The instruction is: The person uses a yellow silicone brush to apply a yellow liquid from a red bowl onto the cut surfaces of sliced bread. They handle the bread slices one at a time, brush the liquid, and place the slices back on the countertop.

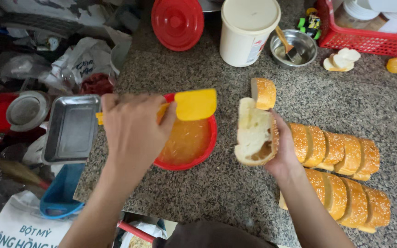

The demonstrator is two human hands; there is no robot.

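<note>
On my speckled granite counter (235, 193) sit a red bowl (206, 149) of orange spread, a white tub (246, 36), a small steel bowl (299, 46), a red lid (177, 23), a red basket (368, 41) and two rows of sliced sesame buns (341, 170).

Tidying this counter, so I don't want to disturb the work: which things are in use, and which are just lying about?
In use:
left hand with yellow spatula
right hand holding split bun
red bowl of orange spread
rows of sliced buns

Lying about:
red lid
white tub
small steel bowl
red basket
steel tray
</note>
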